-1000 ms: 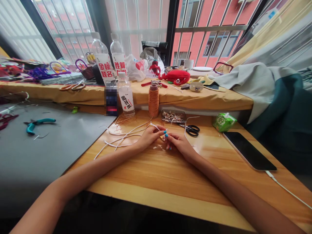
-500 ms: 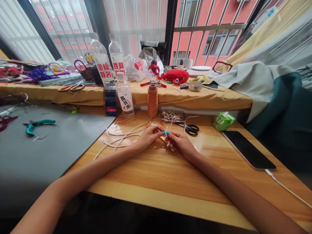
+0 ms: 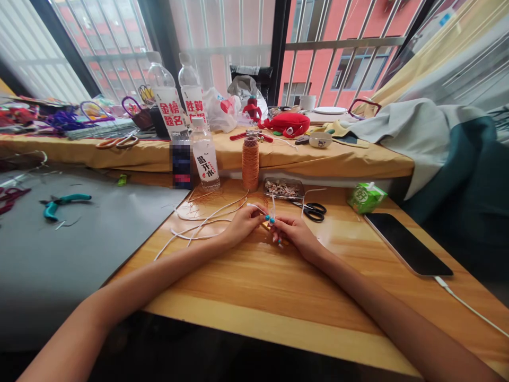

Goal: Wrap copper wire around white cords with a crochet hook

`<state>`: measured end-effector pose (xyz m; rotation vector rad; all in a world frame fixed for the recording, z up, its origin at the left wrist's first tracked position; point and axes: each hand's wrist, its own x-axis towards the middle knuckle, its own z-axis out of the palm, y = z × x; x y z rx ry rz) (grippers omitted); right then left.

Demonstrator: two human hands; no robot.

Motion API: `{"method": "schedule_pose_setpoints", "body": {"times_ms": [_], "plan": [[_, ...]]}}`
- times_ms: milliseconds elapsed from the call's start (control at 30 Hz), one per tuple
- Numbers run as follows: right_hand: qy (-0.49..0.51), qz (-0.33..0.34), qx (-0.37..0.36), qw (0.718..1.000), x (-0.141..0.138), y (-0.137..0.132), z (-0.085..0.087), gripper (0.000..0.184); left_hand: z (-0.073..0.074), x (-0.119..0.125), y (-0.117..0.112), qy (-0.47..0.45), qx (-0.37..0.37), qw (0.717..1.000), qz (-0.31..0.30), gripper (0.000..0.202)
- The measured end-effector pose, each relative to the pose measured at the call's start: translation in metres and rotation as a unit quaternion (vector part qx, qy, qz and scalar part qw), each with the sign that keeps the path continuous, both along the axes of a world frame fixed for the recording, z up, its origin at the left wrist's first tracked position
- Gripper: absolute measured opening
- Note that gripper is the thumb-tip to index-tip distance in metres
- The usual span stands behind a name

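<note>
Left hand: the left hand (image 3: 246,224), at the middle of the frame, has thumb and fingers pinched together on white cord (image 3: 273,203); its fingertips meet those of the other hand.
Right hand: the right hand (image 3: 296,233), just right of centre, likewise grips the white cord between thumb and fingers, the other fingers curled below.
White cord: at the centre of the frame, between the fingertips, one piece standing upright above them; how it is looped there is too small to tell.
Yellow piece: a thin yellow item (image 3: 265,226) shows just under the fingertips, mostly hidden.
Loose cord: white lengths (image 3: 194,229) lie in curves on the wooden table (image 3: 246,286), left of centre.
Behind the hands: an orange thread spool (image 3: 250,167) stands upright; right of it are a clear tray (image 3: 283,189) of small pale pieces and black-handled scissors (image 3: 315,212).
Left side: teal-handled pliers (image 3: 59,204) lie on a grey mat (image 3: 99,228).
Right side: a green carton (image 3: 366,198) sits just beyond a dark-screened phone (image 3: 407,244) with a white cable (image 3: 469,307) plugged in.
Upper middle: a labelled bottle (image 3: 205,159) stands left of the spool; a red pouch (image 3: 288,124) rests on the cloth-covered ledge (image 3: 350,159).
</note>
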<state>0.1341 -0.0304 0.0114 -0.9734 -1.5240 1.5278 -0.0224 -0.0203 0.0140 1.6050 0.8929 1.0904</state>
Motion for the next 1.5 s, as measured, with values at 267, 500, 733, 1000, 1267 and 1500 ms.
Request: {"method": "schedule_pose_setpoints", "body": {"times_ms": [267,500,733,1000,1267,1500], "plan": [[0.017,0.032,-0.002,0.999,0.0009,-0.0027,0.0031,0.027,-0.0023,-0.002,-0.0002,0.015,0.0,1.0,-0.024,0.023],[0.001,0.055,-0.01,0.998,0.0019,-0.0019,0.0029,0.028,0.0,-0.0001,-0.0009,-0.069,-0.058,0.995,-0.039,0.032],[0.008,0.054,-0.017,0.998,0.0013,-0.0017,0.0013,0.027,0.0019,-0.0019,-0.001,-0.046,-0.062,0.997,-0.018,0.026],[0.062,-0.004,-0.041,0.997,-0.0009,0.002,-0.0037,0.028,0.0028,-0.0008,-0.002,-0.037,-0.042,0.998,0.018,0.026],[0.0,0.027,0.014,1.0,-0.0003,-0.0018,0.0013,0.029,0.002,-0.0009,-0.0032,0.016,-0.006,0.999,0.028,0.024],[-0.045,0.043,0.033,0.998,-0.0003,0.0,-0.0025,0.025,-0.0009,-0.0009,-0.0055,0.107,0.163,0.966,0.17,0.029]]}}
